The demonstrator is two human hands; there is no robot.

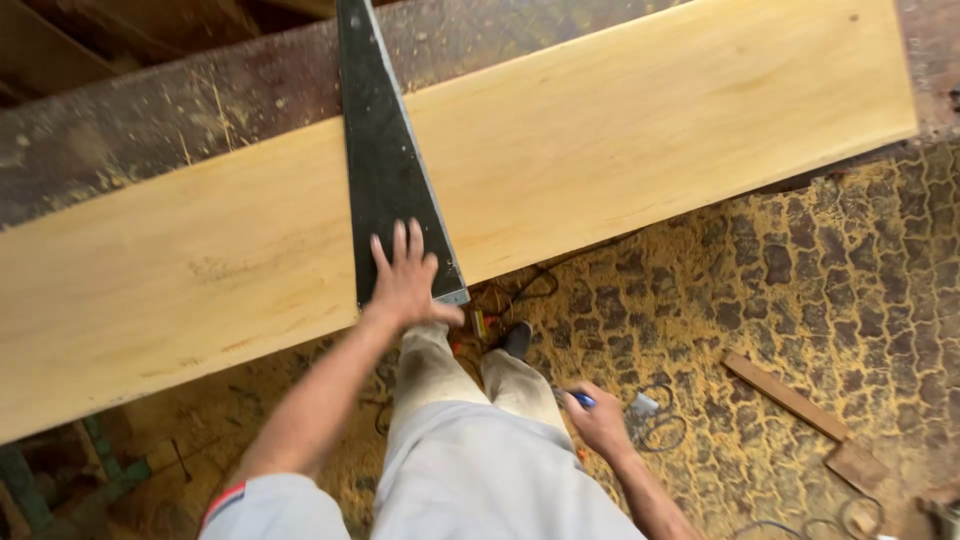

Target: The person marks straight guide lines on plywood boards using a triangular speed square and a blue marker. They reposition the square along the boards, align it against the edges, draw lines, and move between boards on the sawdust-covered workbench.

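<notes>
A long pale wooden plank lies across a dark, dusty workbench. A dark tapered metal square lies across the plank, its wide end at the near edge. My left hand presses flat on that wide end, fingers spread. My right hand hangs low beside my leg, shut on a small blue pen-like marker.
The stone floor is covered in sawdust. A short wood offcut and a flat wood piece lie at the right. Cables trail near my feet. My dark shoe stands below the plank's edge.
</notes>
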